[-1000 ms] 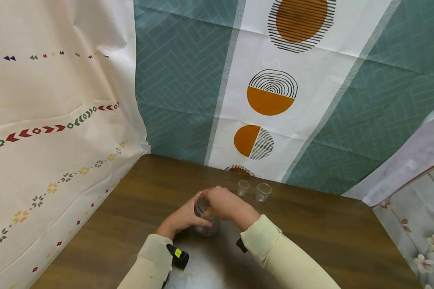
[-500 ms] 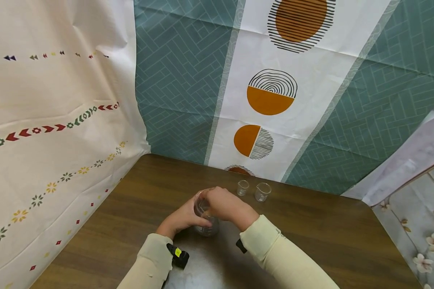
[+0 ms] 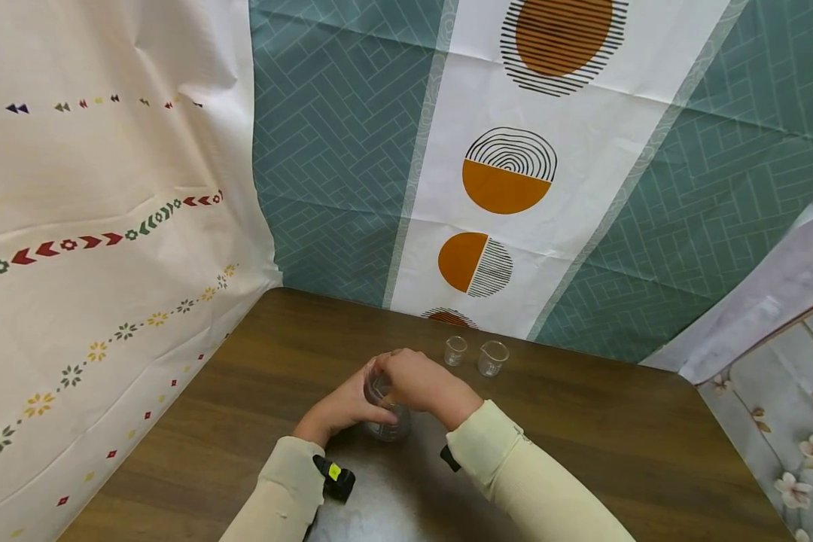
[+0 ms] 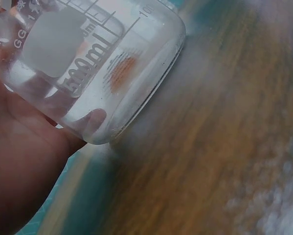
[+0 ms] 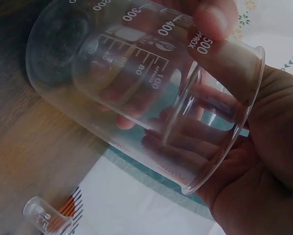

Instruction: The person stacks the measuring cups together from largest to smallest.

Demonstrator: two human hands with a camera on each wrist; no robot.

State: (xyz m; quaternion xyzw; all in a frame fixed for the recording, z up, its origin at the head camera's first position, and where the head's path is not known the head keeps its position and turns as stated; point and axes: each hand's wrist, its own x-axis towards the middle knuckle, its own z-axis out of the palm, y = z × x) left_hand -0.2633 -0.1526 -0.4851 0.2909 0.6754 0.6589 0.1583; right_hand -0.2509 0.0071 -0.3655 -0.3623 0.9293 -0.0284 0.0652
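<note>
A clear 500 ml glass beaker stands at the front middle of the wooden table. My left hand grips its side, thumb across the front in the head view. The left wrist view shows the big beaker's printed wall and bottom edge close up. Nested inside, in the right wrist view, is a smaller 100 ml beaker. From above, my right hand reaches over the big rim, with fingers inside around the small beaker's rim. In the head view the right fingertips are largely hidden.
Two small glass beakers stand farther back, a smaller one left of a wider spouted one. Patterned cloths hang behind and left of the brown table. A floral cloth hangs at the right.
</note>
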